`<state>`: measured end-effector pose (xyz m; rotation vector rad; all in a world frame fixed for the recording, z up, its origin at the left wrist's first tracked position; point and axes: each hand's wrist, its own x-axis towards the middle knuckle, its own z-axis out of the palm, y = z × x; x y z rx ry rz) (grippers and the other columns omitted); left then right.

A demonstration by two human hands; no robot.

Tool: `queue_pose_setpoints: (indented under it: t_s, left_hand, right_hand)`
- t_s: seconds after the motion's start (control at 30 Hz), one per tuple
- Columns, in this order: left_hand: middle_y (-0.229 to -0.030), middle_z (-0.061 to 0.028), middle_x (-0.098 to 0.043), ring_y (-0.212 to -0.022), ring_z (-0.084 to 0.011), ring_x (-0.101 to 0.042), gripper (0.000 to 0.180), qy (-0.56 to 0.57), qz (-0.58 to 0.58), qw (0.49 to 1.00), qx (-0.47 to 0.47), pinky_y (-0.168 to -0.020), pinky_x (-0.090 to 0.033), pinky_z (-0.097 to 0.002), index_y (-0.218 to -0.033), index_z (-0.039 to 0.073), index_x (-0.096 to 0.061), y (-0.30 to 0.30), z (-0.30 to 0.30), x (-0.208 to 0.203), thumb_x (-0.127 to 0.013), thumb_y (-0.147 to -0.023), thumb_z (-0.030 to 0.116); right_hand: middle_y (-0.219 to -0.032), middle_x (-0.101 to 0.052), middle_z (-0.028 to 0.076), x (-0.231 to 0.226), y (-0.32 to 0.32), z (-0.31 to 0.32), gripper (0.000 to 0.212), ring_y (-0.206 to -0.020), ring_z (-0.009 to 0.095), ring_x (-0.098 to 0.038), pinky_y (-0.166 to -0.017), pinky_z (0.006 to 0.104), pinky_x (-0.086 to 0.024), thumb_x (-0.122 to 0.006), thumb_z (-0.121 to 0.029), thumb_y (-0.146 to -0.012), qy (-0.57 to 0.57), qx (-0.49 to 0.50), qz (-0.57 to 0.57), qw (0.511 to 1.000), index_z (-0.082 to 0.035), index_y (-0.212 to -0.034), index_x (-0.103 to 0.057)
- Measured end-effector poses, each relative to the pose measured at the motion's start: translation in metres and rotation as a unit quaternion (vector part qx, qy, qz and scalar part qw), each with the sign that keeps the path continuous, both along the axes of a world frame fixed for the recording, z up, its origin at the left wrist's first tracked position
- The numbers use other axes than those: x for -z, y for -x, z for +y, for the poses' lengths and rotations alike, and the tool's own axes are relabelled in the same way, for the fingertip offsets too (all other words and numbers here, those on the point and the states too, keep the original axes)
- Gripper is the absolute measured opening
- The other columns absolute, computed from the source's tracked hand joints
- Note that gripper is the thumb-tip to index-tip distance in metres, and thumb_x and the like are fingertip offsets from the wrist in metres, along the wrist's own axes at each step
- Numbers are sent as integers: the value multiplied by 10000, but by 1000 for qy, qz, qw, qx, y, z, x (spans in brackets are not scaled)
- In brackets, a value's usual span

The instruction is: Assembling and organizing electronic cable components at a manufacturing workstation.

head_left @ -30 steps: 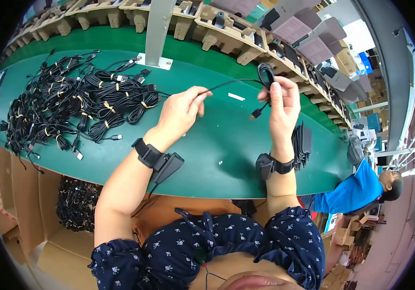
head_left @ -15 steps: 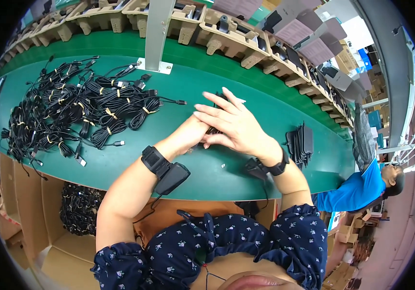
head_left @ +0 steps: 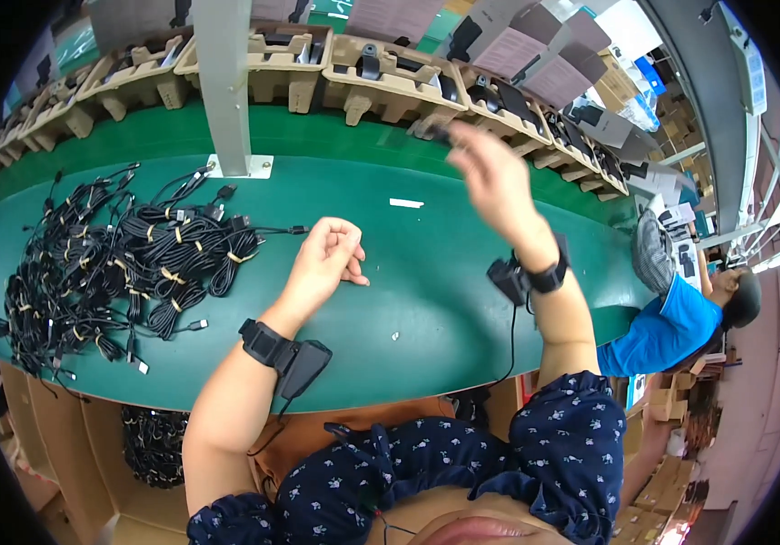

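Observation:
My left hand (head_left: 328, 256) rests low over the green table (head_left: 390, 363), just right of a big heap of black cables (head_left: 126, 245) tied with pale bands. Its fingers are curled in, and nothing shows in them. My right hand (head_left: 496, 177) is raised at the far edge of the table, smeared by motion. At its fingertips is a small dark thing (head_left: 439, 134), too blurred to name, close to a brown moulded-pulp tray (head_left: 353, 98). Each wrist wears a black strap with a box-shaped device.
A metal post (head_left: 223, 100) stands on the table's far side. Along the back runs a row of pulp trays with black devices, and open boxes (head_left: 558, 68) behind them. A white strip (head_left: 406, 203) lies on the table. At right sits another person (head_left: 671, 327) in blue.
My hands have parted from over a black thing at the table's middle. The right has risen away to the trays; the left has drawn back leftward and curled. The view has shifted somewhat.

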<state>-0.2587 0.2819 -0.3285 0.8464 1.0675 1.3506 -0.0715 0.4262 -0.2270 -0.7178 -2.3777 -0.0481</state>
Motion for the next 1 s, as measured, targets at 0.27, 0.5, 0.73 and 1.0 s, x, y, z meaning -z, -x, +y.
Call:
queue_pose_setpoints:
  t_s: [0.27, 0.5, 0.73, 1.0]
  left_hand:
    - [-722, -53, -515, -535, -77, -511, 151, -37, 127, 991, 37, -467, -503, -240, -950, 2, -473, -2, -3, 1, -480, -926, 151]
    - [-791, -78, -529, -584, -101, -533, 176, 4, 69, 995, 66, -516, -534, -276, -1009, 11, -470, 7, -1, 0, -443, -943, 172]
    - [-803, -86, -533, -612, -116, -550, 208, 14, -4, 997, 71, -549, -553, -297, -1012, 15, -469, 12, 6, 2, -437, -950, 211]
    - [-783, -72, -529, -596, -103, -552, 168, 22, -3, 998, 61, -549, -550, -285, -990, 16, -473, 15, 4, 0, -446, -944, 175]
  right_hand:
    - [-999, -620, 198, -26, -16, 154, 372, -946, 348, -590, -807, 399, -458, -534, -315, -843, 67, 285, 42, 955, -118, -1156, -572]
    - [-1065, -609, 197, -20, -2, 209, 451, -1003, 337, -580, -852, 413, -456, -556, -221, -792, 117, 313, -186, 924, -72, -1211, -483]
    - [-922, -605, 290, 35, 28, 225, 315, -885, 404, -602, -773, 468, -472, -448, -170, -852, 66, 328, -70, 940, 10, -1110, -426]
    - [-931, -627, 211, 42, 15, 236, 305, -918, 389, -580, -789, 448, -459, -525, -299, -825, 4, 333, -157, 930, -63, -1018, -540]
